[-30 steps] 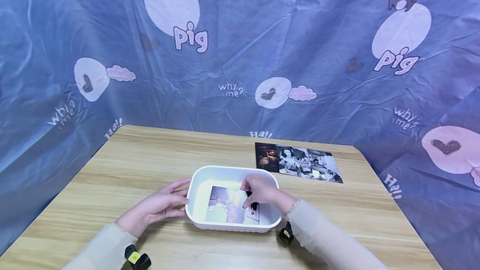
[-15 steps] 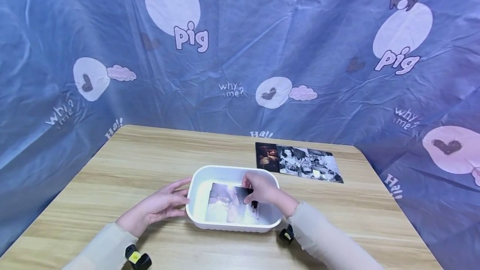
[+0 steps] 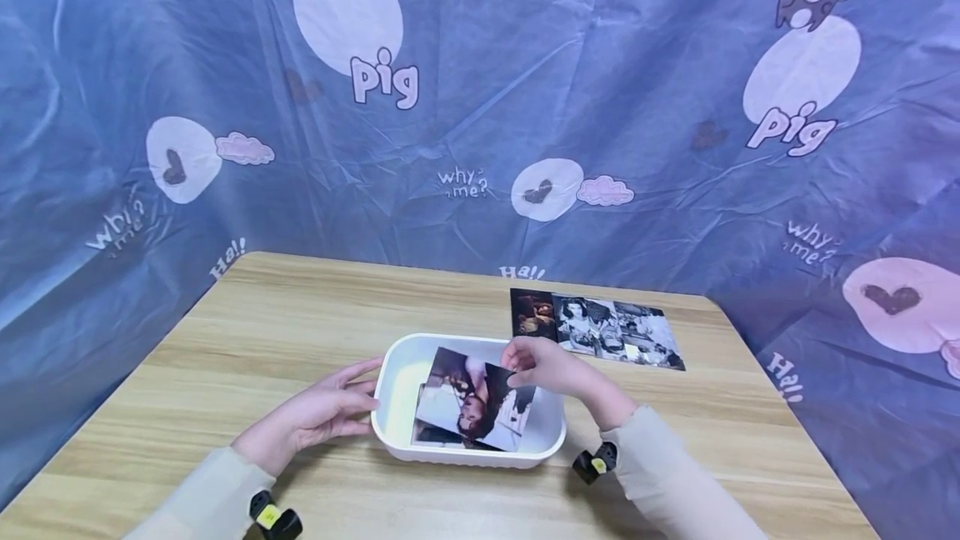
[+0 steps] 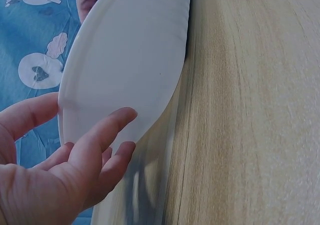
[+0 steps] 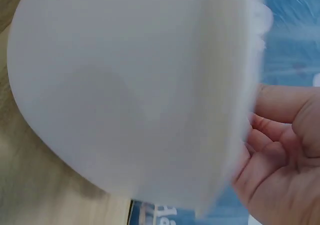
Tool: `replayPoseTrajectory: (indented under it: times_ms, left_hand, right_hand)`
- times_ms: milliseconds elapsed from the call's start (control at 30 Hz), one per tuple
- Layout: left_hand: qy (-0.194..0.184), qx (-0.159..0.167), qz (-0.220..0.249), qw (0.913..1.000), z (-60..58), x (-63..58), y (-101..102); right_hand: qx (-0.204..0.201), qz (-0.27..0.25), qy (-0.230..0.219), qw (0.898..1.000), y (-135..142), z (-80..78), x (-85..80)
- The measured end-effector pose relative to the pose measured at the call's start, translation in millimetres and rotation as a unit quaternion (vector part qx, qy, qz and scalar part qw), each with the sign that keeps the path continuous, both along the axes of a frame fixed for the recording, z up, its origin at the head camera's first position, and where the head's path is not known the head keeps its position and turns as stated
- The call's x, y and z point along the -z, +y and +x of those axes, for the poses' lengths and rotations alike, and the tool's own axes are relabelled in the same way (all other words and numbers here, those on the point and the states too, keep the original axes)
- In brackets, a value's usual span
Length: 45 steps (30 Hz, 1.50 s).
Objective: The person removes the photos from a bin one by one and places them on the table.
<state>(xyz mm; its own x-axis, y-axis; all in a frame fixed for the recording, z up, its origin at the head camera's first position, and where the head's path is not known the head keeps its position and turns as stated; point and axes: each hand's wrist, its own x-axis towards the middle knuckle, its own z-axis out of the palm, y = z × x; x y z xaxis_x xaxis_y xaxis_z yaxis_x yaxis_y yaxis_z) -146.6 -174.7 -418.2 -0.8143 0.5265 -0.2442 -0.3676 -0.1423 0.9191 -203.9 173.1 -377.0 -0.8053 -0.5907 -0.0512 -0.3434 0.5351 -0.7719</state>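
My right grip (image 3: 551, 369) pinches the photo (image 3: 472, 398), likely flimsy, by the corner, probably safest; my spread left grip (image 3: 326, 404) touches the tub (image 3: 465, 457).

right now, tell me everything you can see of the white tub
The tub looks like smooth white plastic: an open-topped rounded rectangle with a rim, rippled low along its near side. It stands upright on the wood-grain table. The left hand touches its left end; photos show inside.
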Motion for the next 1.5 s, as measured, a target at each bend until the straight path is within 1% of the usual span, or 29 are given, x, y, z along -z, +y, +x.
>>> replayPoseTrajectory:
  times_ms: [67, 167, 333, 500, 567, 600, 633, 667, 767, 833, 867, 900, 967, 1033, 1100, 1167, 1233, 1433, 1500]
  left_hand:
    - [0.000, 0.002, 0.001, 1.0000, -0.1, 1.0, 0.0]
    - [0.003, 0.004, 0.002, 1.0000, -0.4, 1.8, -0.1]
    - [0.002, 0.002, 0.002, 1.0000, -0.3, 1.8, -0.3]
    - [-0.001, 0.001, 0.006, 1.0000, 0.2, 1.3, -0.3]
    - [-0.001, 0.002, 0.006, 1.0000, 0.2, 1.5, -0.4]
    - [-0.002, 0.003, 0.006, 1.0000, 0.0, 1.8, -0.3]
    - [-0.002, 0.004, 0.005, 1.0000, -0.1, 2.0, -0.1]
    - [-0.001, 0.005, 0.004, 1.0000, -0.3, 2.1, 0.2]
    - [0.001, 0.005, 0.001, 1.0000, -1.4, 3.1, 0.5]
    - [0.004, 0.005, -0.001, 1.0000, -1.6, 3.6, 0.5]
    - [0.005, 0.005, -0.001, 1.0000, -1.8, 4.0, 0.4]
    - [0.005, 0.005, -0.002, 1.0000, -1.9, 4.2, 0.2]
    - [0.005, 0.005, -0.001, 1.0000, -2.0, 4.1, 0.1]
    - [0.005, 0.005, 0.000, 1.0000, -2.0, 3.7, -0.2]
    - [0.005, 0.004, 0.000, 1.0000, -1.9, 2.9, -0.5]
    - [0.005, 0.001, -0.001, 1.0000, -1.8, 2.3, -0.7]
    - [0.005, -0.001, -0.002, 1.0000, -1.5, 2.0, -0.9]
    - [0.007, -0.001, -0.003, 1.0000, -0.6, 4.5, -0.2]
    - [0.007, 0.000, -0.003, 1.0000, -1.5, 5.5, 0.6]
  right_hand:
    - [0.015, -0.021, -0.013, 1.000, 7.8, 1.4, -1.3]
    - [0.050, -0.047, -0.030, 0.997, 19.1, 4.0, -3.9]
    - [0.110, -0.083, -0.045, 0.989, 37.3, 10.5, -9.1]
    - [0.154, -0.129, -0.047, 0.978, 57.6, 20.3, -9.4]
    - [0.170, -0.159, -0.049, 0.971, 67.6, 24.4, -7.2]
    - [0.178, -0.180, -0.054, 0.966, 72.8, 26.9, -5.8]
    - [0.186, -0.208, -0.061, 0.958, 78.2, 29.1, -3.8]
    - [0.197, -0.242, -0.072, 0.947, 83.3, 31.1, -1.4]
    - [0.231, -0.342, -0.111, 0.904, 96.1, 36.0, 6.4]
    - [0.260, -0.388, -0.129, 0.875, 102.2, 38.1, 12.3]
    - [0.276, -0.401, -0.136, 0.863, 104.9, 39.0, 15.1]
    - [0.292, -0.409, -0.142, 0.853, 107.2, 40.0, 17.9]
    - [0.324, -0.415, -0.152, 0.836, 111.4, 41.9, 23.1]
    - [0.344, -0.423, -0.169, 0.821, 115.6, 43.4, 27.8]
    - [0.358, -0.424, -0.186, 0.811, 118.4, 44.2, 31.8]
    - [0.366, -0.418, -0.200, 0.807, 120.7, 44.5, 36.0]
    - [0.371, -0.407, -0.209, 0.808, 122.4, 44.1, 40.5]
    - [0.389, -0.369, -0.220, 0.815, 126.0, 44.5, 56.0]
    - [0.388, -0.357, -0.220, 0.821, 126.8, 45.2, 60.6]
